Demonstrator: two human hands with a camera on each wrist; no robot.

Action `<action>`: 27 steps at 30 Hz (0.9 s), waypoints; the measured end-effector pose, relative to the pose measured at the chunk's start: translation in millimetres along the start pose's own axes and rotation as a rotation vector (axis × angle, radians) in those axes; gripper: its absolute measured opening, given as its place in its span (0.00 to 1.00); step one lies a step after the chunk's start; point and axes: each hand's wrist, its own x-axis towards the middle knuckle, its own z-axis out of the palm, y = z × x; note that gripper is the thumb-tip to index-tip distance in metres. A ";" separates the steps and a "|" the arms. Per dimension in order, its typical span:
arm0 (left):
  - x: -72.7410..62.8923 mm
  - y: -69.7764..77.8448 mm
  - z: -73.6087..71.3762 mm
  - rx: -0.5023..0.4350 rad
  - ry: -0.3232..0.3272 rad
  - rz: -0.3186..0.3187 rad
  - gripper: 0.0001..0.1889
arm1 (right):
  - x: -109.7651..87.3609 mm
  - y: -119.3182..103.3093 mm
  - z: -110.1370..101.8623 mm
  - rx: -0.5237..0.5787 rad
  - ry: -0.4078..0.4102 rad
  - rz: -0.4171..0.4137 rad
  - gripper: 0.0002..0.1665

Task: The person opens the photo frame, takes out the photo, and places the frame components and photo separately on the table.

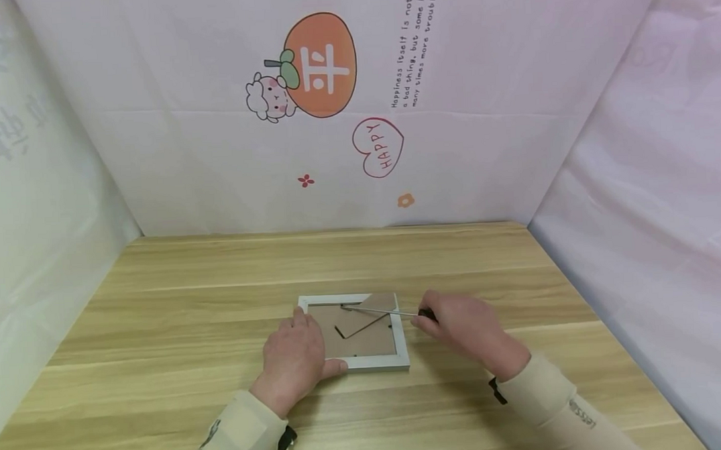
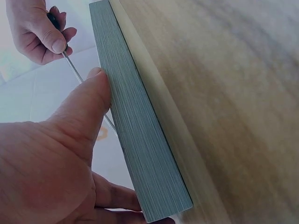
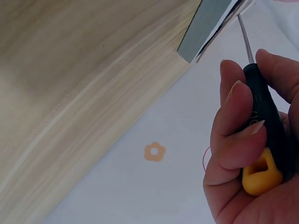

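Observation:
A picture frame (image 1: 375, 362) lies back side up on the table, with light grey edges and a brown backing board (image 1: 365, 342). Its brown stand flap (image 1: 380, 302) slants over the far right corner. My left hand (image 1: 294, 359) holds the frame at its near left, thumb along the near edge and fingers along the left side. In my right hand (image 1: 461, 324) is a screwdriver (image 3: 264, 121) with a dark green handle and yellow end, fingers wrapped round it. The metal shaft (image 1: 379, 311) reaches left across the board, its tip close to a small dark tab (image 1: 344, 307) at the far inner edge.
The frame lies on a wood-grain table (image 1: 218, 278). A white printed cloth (image 1: 212, 157) hangs behind the table's far edge, and pale cloth hangs along both sides.

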 end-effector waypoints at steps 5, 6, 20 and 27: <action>-0.4 -0.8 0.5 -0.020 0.005 0.009 0.60 | -0.2 0.5 4.4 -0.005 0.014 0.000 0.12; -0.4 -1.0 0.4 -0.021 0.003 0.011 0.60 | -0.1 0.5 5.3 -0.008 0.016 -0.001 0.12; 1.4 -4.2 1.8 -0.015 -0.014 0.024 0.62 | 3.5 5.3 6.3 0.019 -0.011 -0.004 0.11; 2.0 -5.5 2.5 -0.021 -0.005 0.023 0.63 | 10.0 10.1 2.4 0.064 -0.078 0.019 0.12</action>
